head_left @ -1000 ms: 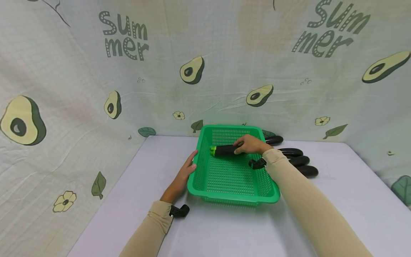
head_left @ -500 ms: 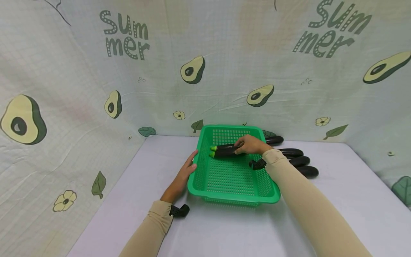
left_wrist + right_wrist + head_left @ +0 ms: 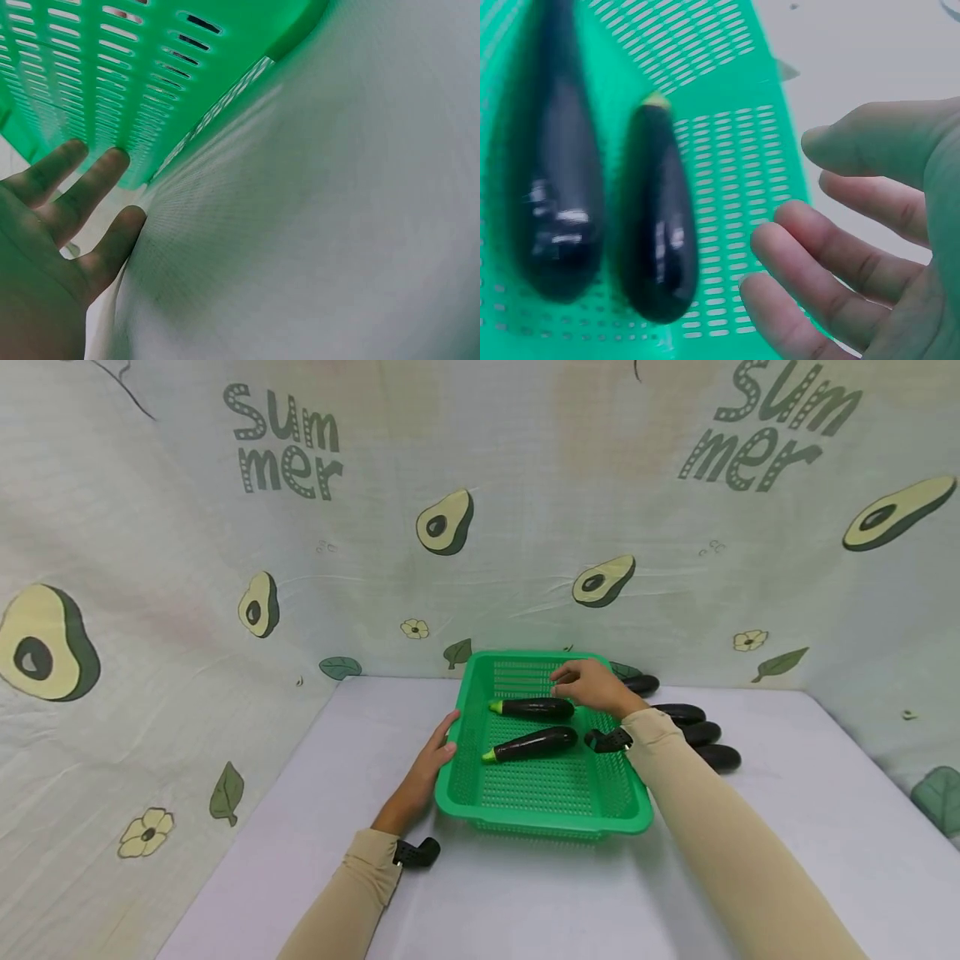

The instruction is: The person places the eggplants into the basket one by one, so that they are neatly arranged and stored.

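Note:
Two dark, glossy eggplants lie inside a green plastic basket (image 3: 543, 821), their green stem ends pointing left. The far eggplant (image 3: 536, 709) is close to level in the head view, while the near eggplant (image 3: 534, 744) slants slightly. Just beyond the far one, my right hand (image 3: 596, 685) hovers over the basket's right side with loosely bent fingers and nothing between them. In the right wrist view its thumb (image 3: 862, 146) and fingers are spread apart. My left hand (image 3: 426, 768) rests against the basket's left side, fingers extended along the slotted wall (image 3: 120, 82).
Several more eggplants (image 3: 718, 757) lie on the white table (image 3: 375, 735) right of the basket, partly hidden by my right arm. One eggplant (image 3: 641, 685) sits behind the basket's right rim. A printed cloth (image 3: 517, 602) hangs along the table's back edge.
My right hand has let go of the eggplant it held and lifted slightly away to the back right. The near eggplant now lies apart from the far one. The left hand keeps its place.

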A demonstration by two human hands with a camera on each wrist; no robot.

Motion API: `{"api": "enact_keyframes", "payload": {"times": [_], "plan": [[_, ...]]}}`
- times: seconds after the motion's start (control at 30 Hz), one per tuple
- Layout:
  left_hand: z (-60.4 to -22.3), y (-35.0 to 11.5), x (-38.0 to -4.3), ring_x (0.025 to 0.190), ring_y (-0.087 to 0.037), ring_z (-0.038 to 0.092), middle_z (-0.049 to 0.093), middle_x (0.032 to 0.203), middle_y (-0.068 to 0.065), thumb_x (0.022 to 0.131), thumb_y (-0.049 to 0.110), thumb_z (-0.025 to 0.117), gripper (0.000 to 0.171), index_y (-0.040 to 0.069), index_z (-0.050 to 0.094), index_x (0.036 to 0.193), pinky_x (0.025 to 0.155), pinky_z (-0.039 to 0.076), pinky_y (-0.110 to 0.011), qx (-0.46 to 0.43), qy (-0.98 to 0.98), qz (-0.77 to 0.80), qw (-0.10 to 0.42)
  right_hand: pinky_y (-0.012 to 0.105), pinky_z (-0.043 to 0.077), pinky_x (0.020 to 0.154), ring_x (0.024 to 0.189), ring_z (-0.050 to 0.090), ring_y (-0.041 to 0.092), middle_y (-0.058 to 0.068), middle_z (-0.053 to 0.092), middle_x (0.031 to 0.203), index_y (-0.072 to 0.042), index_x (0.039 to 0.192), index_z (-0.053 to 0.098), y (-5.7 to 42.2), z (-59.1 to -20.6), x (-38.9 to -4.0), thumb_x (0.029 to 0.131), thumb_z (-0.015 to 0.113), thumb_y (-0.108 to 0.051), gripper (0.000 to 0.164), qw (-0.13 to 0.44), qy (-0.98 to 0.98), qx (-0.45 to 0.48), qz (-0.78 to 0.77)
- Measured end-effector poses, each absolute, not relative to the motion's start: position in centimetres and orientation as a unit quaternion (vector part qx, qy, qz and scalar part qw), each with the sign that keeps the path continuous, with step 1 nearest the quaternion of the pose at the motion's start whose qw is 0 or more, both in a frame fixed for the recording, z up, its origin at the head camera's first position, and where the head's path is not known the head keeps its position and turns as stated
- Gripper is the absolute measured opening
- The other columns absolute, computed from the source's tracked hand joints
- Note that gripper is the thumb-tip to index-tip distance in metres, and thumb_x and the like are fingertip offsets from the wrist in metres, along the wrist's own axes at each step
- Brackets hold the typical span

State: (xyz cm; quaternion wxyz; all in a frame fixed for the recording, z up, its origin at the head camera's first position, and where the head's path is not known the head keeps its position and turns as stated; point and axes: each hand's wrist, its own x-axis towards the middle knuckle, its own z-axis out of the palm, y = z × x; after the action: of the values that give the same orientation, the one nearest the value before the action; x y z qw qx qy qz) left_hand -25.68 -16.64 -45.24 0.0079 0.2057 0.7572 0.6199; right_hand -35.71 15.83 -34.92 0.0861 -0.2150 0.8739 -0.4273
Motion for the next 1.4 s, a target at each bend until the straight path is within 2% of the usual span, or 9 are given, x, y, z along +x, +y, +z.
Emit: {"api": "enact_keyframes", "payload": {"times": [0.17, 0.33, 0.53, 0.7, 1.0, 1.2, 1.4], "plan": [[-45.0, -16.9, -25.6, 0.148, -0.031, 0.018, 0.011, 0.166, -0.006, 0.106, 0.035, 0.035, 0.060, 0.027, 0.016, 0.162, 0.113, 0.019, -0.059, 0.206, 0.757, 0.620, 0.001, 0.046, 0.053, 0.089, 0.115, 0.059, 0.040, 0.019, 0.058, 0.133, -0.003, 0.137, 0.056, 17.0, -33.8, -35.1, 0.101, 0.063, -0.025, 0.043, 0.085, 0.849, -0.206, -0.479], [-44.5, -16.9, -25.3, 0.149, -0.032, 0.013, 0.009, 0.166, -0.009, 0.107, 0.031, 0.034, 0.060, 0.022, 0.015, 0.163, 0.114, 0.015, -0.059, 0.212, 0.754, 0.622, 0.006, 0.041, 0.054, 0.088, 0.115, 0.061, 0.036, 0.020, 0.059, 0.132, 0.000, 0.141, 0.052, 18.2, -33.4, -34.0, 0.101, 0.062, -0.028, 0.049, 0.079, 0.834, -0.198, -0.510], [-45.1, -16.8, -25.3, 0.150, -0.029, 0.012, 0.010, 0.166, -0.007, 0.107, 0.032, 0.034, 0.059, 0.024, 0.015, 0.162, 0.115, 0.013, -0.060, 0.210, 0.756, 0.620, 0.002, 0.050, 0.050, 0.094, 0.119, 0.059, 0.037, 0.021, 0.057, 0.133, -0.003, 0.139, 0.053, 20.0, -33.3, -32.2, 0.098, 0.067, -0.032, 0.053, 0.069, 0.809, -0.192, -0.551], [-45.3, -16.8, -25.4, 0.150, -0.029, 0.012, 0.010, 0.166, -0.006, 0.107, 0.033, 0.034, 0.058, 0.025, 0.016, 0.162, 0.115, 0.013, -0.060, 0.207, 0.757, 0.619, 0.001, 0.047, 0.051, 0.093, 0.116, 0.061, 0.031, 0.020, 0.057, 0.135, -0.004, 0.139, 0.054, 21.6, -34.0, -31.0, 0.099, 0.065, -0.034, 0.051, 0.047, 0.806, -0.180, -0.561], [-45.3, -16.7, -25.4, 0.150, -0.030, 0.011, 0.008, 0.167, -0.007, 0.107, 0.030, 0.033, 0.059, 0.023, 0.014, 0.163, 0.115, 0.013, -0.060, 0.209, 0.754, 0.623, 0.008, 0.039, 0.054, 0.089, 0.110, 0.064, 0.026, 0.020, 0.057, 0.133, 0.005, 0.140, 0.051, 23.8, -35.9, -29.4, 0.098, 0.066, -0.036, 0.060, 0.017, 0.793, -0.154, -0.589], [-45.2, -16.5, -25.5, 0.149, -0.030, 0.012, 0.009, 0.167, -0.007, 0.106, 0.030, 0.034, 0.060, 0.024, 0.014, 0.162, 0.115, 0.014, -0.060, 0.209, 0.754, 0.623, 0.009, 0.035, 0.055, 0.085, 0.104, 0.068, 0.024, 0.020, 0.060, 0.131, 0.001, 0.136, 0.055, 25.0, -36.9, -28.5, 0.099, 0.065, -0.036, 0.054, -0.004, 0.803, -0.145, -0.578], [-45.2, -16.5, -25.6, 0.149, -0.029, 0.015, 0.012, 0.166, -0.006, 0.106, 0.034, 0.035, 0.059, 0.026, 0.017, 0.162, 0.114, 0.016, -0.061, 0.209, 0.761, 0.614, -0.003, 0.036, 0.054, 0.086, 0.100, 0.069, 0.018, 0.012, 0.065, 0.126, -0.003, 0.136, 0.056, 25.9, -37.2, -28.0, 0.099, 0.064, -0.038, 0.052, -0.007, 0.819, -0.136, -0.558]]}}
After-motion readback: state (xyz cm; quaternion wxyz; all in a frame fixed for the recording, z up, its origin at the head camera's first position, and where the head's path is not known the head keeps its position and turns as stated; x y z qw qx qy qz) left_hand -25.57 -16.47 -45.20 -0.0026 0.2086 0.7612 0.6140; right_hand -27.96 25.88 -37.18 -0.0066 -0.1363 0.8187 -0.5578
